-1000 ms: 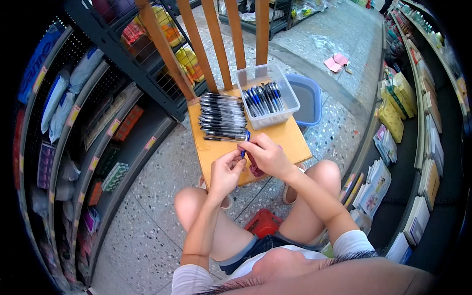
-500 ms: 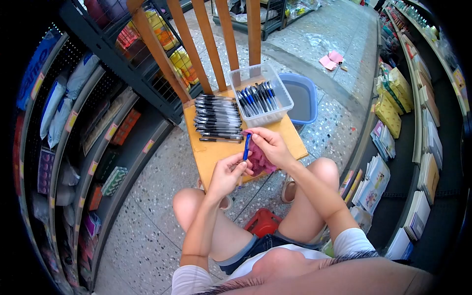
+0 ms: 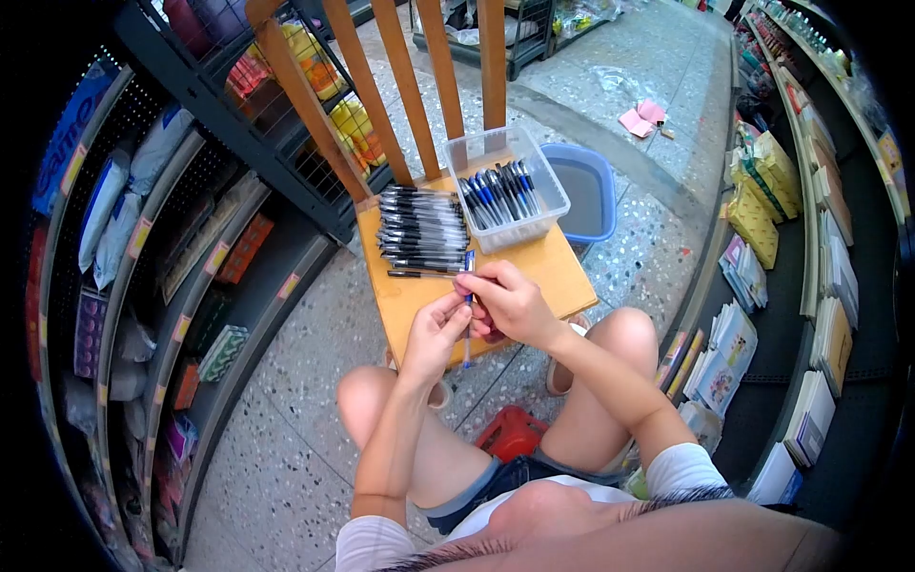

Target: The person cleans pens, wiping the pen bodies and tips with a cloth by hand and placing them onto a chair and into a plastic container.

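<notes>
A blue pen (image 3: 468, 349) stands nearly upright between my two hands, over the front part of a wooden chair seat (image 3: 405, 315). My left hand (image 3: 434, 332) pinches its lower half with thumb and fingers. Higher up, my right hand (image 3: 518, 303) closes round the pen's upper part, fingers touching the left ones. Its fingers hide most of the pen there; any cloth in the palm is hidden too. Just beyond lies a row of black-capped pens (image 3: 419, 229) on the seat. To their right, a clear plastic box (image 3: 519, 235) holds several blue and black pens (image 3: 498, 191).
A blue basin (image 3: 610, 214) of greyish water stands on the floor behind the chair's right side. Curved shelves with packets (image 3: 110, 219) line the left; shelves of notebooks (image 3: 724, 357) line the right. A red stool (image 3: 512, 431) shows between my legs. Pink paper (image 3: 643, 116) lies on the floor.
The right hand has shifted down and curled round the pen. The pink cloth that hung beneath it is now out of sight. More of the pen's lower end shows below the left hand.
</notes>
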`<state>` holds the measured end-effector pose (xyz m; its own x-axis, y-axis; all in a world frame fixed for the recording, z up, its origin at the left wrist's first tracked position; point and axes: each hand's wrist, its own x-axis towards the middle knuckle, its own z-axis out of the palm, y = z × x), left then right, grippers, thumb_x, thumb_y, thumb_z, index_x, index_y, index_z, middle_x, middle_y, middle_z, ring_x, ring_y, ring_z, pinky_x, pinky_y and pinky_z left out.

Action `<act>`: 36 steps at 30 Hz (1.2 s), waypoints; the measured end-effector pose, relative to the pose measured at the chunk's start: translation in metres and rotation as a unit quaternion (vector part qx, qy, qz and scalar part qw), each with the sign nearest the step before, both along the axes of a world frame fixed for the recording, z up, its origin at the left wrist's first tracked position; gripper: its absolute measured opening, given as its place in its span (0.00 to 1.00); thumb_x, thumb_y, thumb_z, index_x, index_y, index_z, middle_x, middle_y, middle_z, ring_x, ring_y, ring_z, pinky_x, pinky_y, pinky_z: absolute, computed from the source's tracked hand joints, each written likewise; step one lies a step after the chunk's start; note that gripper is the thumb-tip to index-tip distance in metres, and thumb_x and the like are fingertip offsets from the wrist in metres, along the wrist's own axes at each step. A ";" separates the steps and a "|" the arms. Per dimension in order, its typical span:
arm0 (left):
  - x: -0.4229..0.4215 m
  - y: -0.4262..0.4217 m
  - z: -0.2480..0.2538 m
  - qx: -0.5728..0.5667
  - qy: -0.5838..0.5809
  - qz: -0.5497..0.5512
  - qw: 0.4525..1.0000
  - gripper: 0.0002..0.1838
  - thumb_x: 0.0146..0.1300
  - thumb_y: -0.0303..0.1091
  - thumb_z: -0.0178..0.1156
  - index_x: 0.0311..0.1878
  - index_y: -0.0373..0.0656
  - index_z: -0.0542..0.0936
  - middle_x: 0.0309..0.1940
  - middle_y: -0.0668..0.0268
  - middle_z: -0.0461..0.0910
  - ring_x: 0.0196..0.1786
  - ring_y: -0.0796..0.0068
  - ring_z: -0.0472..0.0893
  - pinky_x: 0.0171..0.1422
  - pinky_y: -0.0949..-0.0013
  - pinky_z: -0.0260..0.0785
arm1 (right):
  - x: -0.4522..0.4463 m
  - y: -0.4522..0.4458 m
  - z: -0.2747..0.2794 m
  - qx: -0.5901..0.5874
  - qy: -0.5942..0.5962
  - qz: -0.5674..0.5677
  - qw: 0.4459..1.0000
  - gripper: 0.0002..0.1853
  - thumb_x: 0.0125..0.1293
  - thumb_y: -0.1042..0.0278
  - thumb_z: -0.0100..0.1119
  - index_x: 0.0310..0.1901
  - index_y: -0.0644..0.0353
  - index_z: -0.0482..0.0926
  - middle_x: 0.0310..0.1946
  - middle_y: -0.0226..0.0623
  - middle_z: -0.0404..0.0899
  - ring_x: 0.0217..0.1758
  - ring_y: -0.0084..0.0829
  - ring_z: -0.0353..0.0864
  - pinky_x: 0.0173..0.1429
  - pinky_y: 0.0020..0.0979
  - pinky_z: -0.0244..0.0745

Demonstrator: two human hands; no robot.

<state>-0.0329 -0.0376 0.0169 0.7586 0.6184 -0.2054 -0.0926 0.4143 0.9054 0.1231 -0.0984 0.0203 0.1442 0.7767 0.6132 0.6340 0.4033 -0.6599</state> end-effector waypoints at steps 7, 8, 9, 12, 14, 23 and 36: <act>-0.003 -0.003 0.004 0.029 0.003 -0.037 0.999 0.20 0.65 0.35 0.56 0.57 0.34 0.71 0.34 0.69 0.76 0.33 0.80 0.77 0.42 0.77 0.70 | 0.015 0.008 -0.002 0.022 -0.039 -0.031 0.999 0.16 0.54 0.81 0.53 0.47 0.63 0.77 0.36 0.41 0.74 0.39 0.39 0.76 0.44 0.32 0.72; -0.004 -0.005 0.007 0.037 0.003 -0.042 0.998 0.20 0.65 0.33 0.54 0.57 0.34 0.71 0.34 0.69 0.76 0.34 0.80 0.77 0.42 0.76 0.70 | 0.018 0.010 -0.004 0.013 -0.025 -0.054 0.998 0.16 0.55 0.81 0.52 0.47 0.64 0.76 0.36 0.42 0.74 0.39 0.39 0.76 0.43 0.32 0.72; -0.003 -0.008 0.009 0.045 0.002 -0.048 0.998 0.19 0.66 0.32 0.53 0.57 0.33 0.71 0.34 0.68 0.76 0.34 0.79 0.77 0.43 0.76 0.70 | 0.020 0.014 -0.005 0.022 0.006 -0.055 0.998 0.17 0.54 0.81 0.52 0.47 0.64 0.76 0.35 0.43 0.74 0.39 0.41 0.76 0.42 0.32 0.73; -0.001 -0.008 0.010 0.027 -0.016 -0.026 0.999 0.18 0.66 0.30 0.52 0.58 0.33 0.70 0.35 0.67 0.76 0.34 0.79 0.77 0.43 0.75 0.70 | 0.015 0.012 -0.015 -0.014 0.020 -0.039 0.999 0.16 0.55 0.81 0.52 0.47 0.64 0.76 0.35 0.43 0.75 0.38 0.42 0.76 0.42 0.33 0.73; 0.001 -0.006 0.008 0.009 -0.023 -0.002 1.000 0.19 0.66 0.30 0.52 0.58 0.34 0.70 0.36 0.67 0.76 0.35 0.78 0.78 0.43 0.75 0.71 | 0.011 0.012 -0.014 -0.028 0.085 -0.064 0.994 0.11 0.60 0.79 0.50 0.45 0.64 0.76 0.35 0.42 0.76 0.38 0.38 0.78 0.41 0.31 0.73; 0.003 -0.002 0.001 0.026 0.002 0.059 0.998 0.17 0.67 0.28 0.51 0.57 0.35 0.64 0.39 0.58 0.78 0.39 0.72 0.81 0.43 0.73 0.73 | 0.012 0.013 -0.013 -0.155 0.640 0.106 0.745 0.05 0.69 0.70 0.49 0.43 0.60 0.71 0.36 0.31 0.77 0.35 0.19 0.75 0.40 0.23 0.74; 0.020 -0.007 -0.017 0.061 0.015 0.082 0.995 0.10 0.64 0.24 0.54 0.44 0.39 0.63 0.32 0.60 0.78 0.34 0.73 0.81 0.37 0.75 0.73 | 0.003 0.003 -0.015 -0.261 0.684 0.194 0.652 0.07 0.68 0.67 0.52 0.43 0.60 0.72 0.36 0.36 0.79 0.33 0.24 0.78 0.34 0.26 0.75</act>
